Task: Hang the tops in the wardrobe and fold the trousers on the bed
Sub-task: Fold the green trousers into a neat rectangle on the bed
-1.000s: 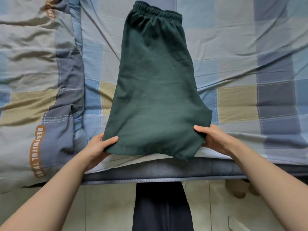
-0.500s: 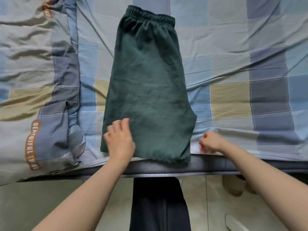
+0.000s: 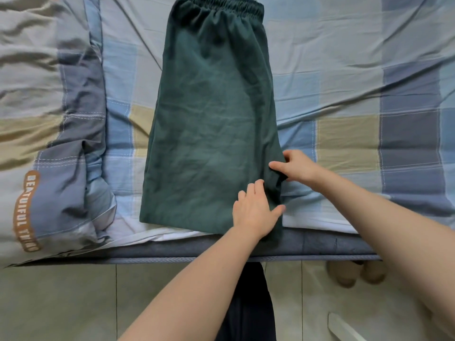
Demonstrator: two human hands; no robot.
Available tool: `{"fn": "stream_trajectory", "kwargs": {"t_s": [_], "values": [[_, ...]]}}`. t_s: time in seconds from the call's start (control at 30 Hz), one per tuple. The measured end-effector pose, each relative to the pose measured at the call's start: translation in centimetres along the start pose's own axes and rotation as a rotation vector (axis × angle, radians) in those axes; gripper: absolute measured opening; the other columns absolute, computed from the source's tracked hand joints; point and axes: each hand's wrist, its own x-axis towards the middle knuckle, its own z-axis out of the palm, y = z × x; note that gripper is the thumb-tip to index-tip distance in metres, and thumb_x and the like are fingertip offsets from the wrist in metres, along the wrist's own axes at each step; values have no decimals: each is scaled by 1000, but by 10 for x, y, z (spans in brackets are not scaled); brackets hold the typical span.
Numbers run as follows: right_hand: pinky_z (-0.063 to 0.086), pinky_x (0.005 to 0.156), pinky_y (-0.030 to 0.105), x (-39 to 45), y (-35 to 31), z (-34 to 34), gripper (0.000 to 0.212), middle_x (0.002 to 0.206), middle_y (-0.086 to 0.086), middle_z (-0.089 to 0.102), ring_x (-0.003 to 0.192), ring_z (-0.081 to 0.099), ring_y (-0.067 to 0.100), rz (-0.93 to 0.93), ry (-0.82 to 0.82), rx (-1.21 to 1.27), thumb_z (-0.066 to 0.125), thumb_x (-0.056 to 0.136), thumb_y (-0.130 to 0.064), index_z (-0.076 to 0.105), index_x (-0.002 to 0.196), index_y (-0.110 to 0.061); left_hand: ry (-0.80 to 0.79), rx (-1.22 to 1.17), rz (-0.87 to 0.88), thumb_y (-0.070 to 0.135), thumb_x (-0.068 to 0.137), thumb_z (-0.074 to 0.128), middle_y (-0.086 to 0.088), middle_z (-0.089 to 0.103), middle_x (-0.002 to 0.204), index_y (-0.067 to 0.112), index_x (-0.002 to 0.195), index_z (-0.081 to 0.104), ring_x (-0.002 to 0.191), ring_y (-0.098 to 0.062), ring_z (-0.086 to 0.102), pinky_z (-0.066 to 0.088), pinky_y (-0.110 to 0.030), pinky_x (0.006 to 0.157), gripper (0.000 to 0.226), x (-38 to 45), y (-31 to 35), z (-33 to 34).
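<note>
Lower centre of frame: green shorts (image 3: 211, 134) flat on bed (image 3: 344, 82), hem at the near edge. Left hand (image 3: 256, 210) pressing flat, fingers spread; right hand (image 3: 296, 167) pinching the crotch corner. Risk: tugging too hard, rumpling the fold or dragging cloth off the edge.

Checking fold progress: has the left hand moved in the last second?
Yes. The left hand has crossed rightward over the green shorts, from their left hem corner to near the right edge.
</note>
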Motion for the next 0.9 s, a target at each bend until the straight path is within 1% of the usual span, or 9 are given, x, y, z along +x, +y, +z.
{"fn": "stream_trajectory", "kwargs": {"t_s": [0.1, 0.2, 0.3, 0.4, 0.5, 0.57, 0.63, 0.73, 0.9], "values": [[51, 68, 37, -14, -18, 18, 38, 77, 13, 65, 71, 64, 27, -108, 75, -141, 49, 94, -40, 54, 87, -3, 74, -260, -135, 62, 74, 69, -2, 48, 133, 19, 137, 34, 118, -29, 45, 43, -43, 95, 84, 0, 5, -2], [46, 69, 34, -25, -28, 32, 38, 78, 9, 61, 73, 60, 25, -257, 9, -227, 38, 99, -40, 51, 84, -8, 114, -535, -323, 52, 73, 72, -3, 64, 112, 19, 112, 49, 108, -28, 56, 48, -41, 87, 56, 9, -1, -9], [42, 91, 36, -25, -24, 31, 29, 107, 3, 54, 102, 51, 22, -559, -42, -669, 37, 101, -29, 59, 113, -13, 138, -710, -448, 25, 79, 67, -3, 64, 81, 11, 84, 57, 88, -30, 60, 45, -31, 69, 18, 17, -24, -14], [43, 98, 39, -20, -16, 29, 45, 136, 7, 48, 125, 46, 28, -796, -73, -1036, 43, 91, -8, 52, 135, -12, 97, -680, -464, 19, 79, 64, -1, 51, 62, 12, 68, 53, 69, -24, 47, 37, -31, 59, 17, 19, -51, -20], [46, 101, 43, -16, -9, 27, 51, 140, 10, 52, 131, 48, 30, -1025, -39, -1389, 38, 85, -8, 58, 132, -11, -32, -467, -296, 25, 84, 63, 4, 54, 59, 17, 65, 54, 71, -24, 51, 38, -28, 62, 23, 8, -76, -35], [44, 103, 45, -10, -1, 27, 50, 143, 8, 50, 132, 47, 29, -1031, 6, -1502, 43, 86, -11, 56, 135, -13, -141, -208, -81, 34, 89, 57, 4, 68, 76, 20, 81, 65, 82, -22, 61, 48, -30, 71, 19, -4, -104, -53], [43, 104, 47, -4, 5, 31, 53, 145, 8, 48, 132, 46, 29, -1054, 41, -1521, 42, 88, -11, 50, 140, -15, -44, 213, 285, 24, 87, 57, -1, 69, 91, 19, 93, 66, 92, -26, 62, 51, -37, 77, 12, -12, -138, -83], [45, 100, 50, 7, 7, 37, 55, 139, 7, 54, 127, 52, 29, -1106, 97, -1496, 28, 93, -6, 47, 142, -23, 193, 725, 761, 4, 83, 50, -10, 70, 112, 10, 105, 72, 109, -34, 65, 54, -45, 90, 32, -11, -190, -139], [47, 96, 50, 16, 5, 47, 54, 131, 6, 60, 120, 58, 28, -1105, 126, -1419, 34, 93, -7, 49, 140, -28, 167, 1084, 870, -4, 84, 25, -9, 46, 148, 16, 145, 44, 134, -34, 46, 41, -55, 106, 67, 17, -235, -198]]}}
